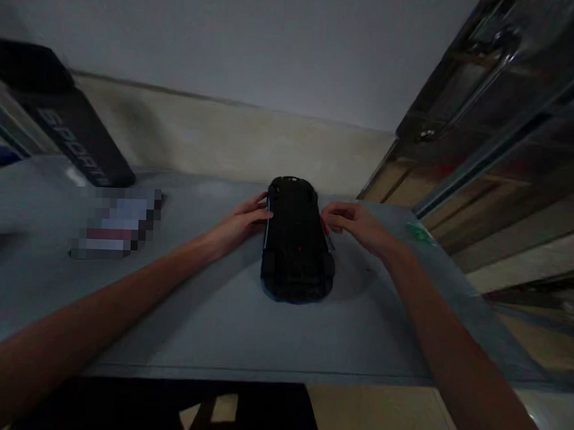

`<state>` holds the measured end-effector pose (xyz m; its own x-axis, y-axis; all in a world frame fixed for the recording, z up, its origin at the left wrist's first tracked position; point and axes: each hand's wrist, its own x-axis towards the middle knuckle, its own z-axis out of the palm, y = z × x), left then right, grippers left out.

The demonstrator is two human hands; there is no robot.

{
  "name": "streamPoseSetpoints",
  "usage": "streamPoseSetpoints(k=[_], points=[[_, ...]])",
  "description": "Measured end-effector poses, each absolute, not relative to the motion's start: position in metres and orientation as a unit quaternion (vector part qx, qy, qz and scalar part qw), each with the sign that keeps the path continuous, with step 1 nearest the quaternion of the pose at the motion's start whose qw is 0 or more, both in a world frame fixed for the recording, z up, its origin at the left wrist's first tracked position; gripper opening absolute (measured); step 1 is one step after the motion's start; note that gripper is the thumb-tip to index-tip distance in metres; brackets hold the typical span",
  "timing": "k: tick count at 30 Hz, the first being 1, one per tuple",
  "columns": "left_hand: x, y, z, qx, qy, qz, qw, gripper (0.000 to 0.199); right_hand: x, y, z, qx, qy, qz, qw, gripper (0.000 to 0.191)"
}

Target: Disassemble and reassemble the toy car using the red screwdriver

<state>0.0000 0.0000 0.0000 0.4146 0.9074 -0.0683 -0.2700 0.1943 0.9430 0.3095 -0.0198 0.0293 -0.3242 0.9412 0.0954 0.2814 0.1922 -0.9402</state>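
A black toy car (pixel 296 231) lies upside down on the grey table, its dark underside facing up and a blue edge showing at its side. Against the car's left side rests my left hand (pixel 249 219), fingers apart, the tips touching its edge. My right hand (pixel 348 220) is beside the car's right side, its fingers closed around a small red and dark tool (pixel 324 227), perhaps a screwdriver. Much of that tool is hidden by the fingers.
On the grey table (pixel 207 337), a pixelated flat object (pixel 120 222) lies at the left. Behind it stands a dark box marked SPORTS (pixel 73 126). A green scrap (pixel 420 233) is near the right edge. A wall rises behind; a dark door with a handle (pixel 479 90) is at the right.
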Motion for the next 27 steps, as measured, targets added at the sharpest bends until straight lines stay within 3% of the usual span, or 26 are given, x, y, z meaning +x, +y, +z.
streamPoseSetpoints(k=[14,27], points=[[-0.007,0.007,-0.014,0.485,0.338,0.42,0.688,0.084,0.308,-0.022,0.029,-0.457,-0.689,0.454,0.331,0.039],[-0.009,0.003,-0.014,0.492,0.356,0.415,0.677,0.085,0.292,-0.025,0.022,-0.48,-0.635,0.512,0.324,0.049]])
